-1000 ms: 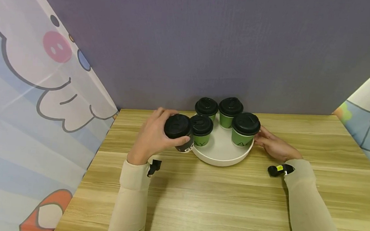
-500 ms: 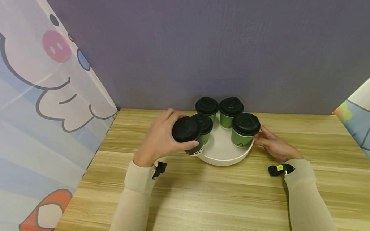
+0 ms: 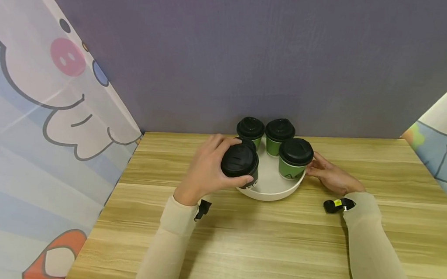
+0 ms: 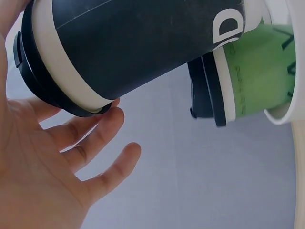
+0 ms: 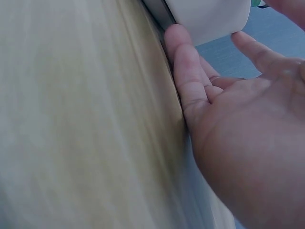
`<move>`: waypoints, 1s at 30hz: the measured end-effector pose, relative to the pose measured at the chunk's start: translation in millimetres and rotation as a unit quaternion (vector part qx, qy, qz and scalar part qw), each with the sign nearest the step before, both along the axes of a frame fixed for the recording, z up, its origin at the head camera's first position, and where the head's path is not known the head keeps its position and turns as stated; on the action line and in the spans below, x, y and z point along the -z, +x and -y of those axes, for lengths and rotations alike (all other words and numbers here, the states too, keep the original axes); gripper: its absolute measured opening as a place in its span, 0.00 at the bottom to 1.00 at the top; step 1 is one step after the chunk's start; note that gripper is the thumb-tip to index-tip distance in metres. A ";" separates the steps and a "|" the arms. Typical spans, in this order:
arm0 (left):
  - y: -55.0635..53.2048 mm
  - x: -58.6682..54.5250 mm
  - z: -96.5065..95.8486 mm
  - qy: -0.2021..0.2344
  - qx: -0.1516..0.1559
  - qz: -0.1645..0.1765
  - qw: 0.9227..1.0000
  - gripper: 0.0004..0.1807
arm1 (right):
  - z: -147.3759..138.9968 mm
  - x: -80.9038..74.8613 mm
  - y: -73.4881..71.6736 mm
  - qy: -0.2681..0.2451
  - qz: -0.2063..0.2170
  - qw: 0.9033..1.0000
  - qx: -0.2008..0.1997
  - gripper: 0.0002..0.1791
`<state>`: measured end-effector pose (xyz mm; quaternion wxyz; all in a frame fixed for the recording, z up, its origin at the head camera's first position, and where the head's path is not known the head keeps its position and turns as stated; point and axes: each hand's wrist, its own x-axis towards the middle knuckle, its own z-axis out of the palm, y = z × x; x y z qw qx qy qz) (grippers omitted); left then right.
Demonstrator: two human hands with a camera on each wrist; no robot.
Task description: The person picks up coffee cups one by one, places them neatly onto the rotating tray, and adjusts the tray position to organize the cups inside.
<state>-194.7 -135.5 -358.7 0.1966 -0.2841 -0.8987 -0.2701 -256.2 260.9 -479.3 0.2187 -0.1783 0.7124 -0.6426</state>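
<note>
My left hand [image 3: 205, 171] grips a black paper coffee cup [image 3: 240, 160] with a black lid, thumb on the near side and fingers on the far side. The cup is over the left front of a round white tray [image 3: 266, 196]. In the left wrist view the black cup [image 4: 138, 43] is tilted relative to a green cup [image 4: 259, 71]. Beside the tray's right side rests my right hand [image 3: 332, 178]; in the right wrist view its extended fingertips [image 5: 178, 36] touch the tray's outer wall [image 5: 209, 19].
Several green coffee cups with black lids stand on the tray: one at the right [image 3: 295, 156], two at the back, and one mostly hidden behind the black cup. A grey panel [image 3: 276, 65] rises behind the wooden table [image 3: 278, 249]. Printed curtains flank both sides.
My left hand has carried the black cup rightward, from beside the tray's left edge to over it, now covering most of the left green cup. The right hand stays at the tray.
</note>
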 end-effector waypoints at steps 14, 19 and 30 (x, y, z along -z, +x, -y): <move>0.2 13.5 -25.6 -0.028 0.004 -0.023 0.999 0.47 | -3.6 5.7 -4.4 0.007 -0.011 1.000 -0.006 0.35; 0.2 21.7 -37.0 -0.053 0.002 -0.040 0.998 0.48 | -3.9 6.3 -4.8 0.013 -0.009 1.000 -0.003 0.36; -0.6 40.7 -57.2 -0.080 -0.010 -0.069 0.994 0.50 | -2.9 2.8 -3.4 0.014 -0.006 1.000 -0.001 0.36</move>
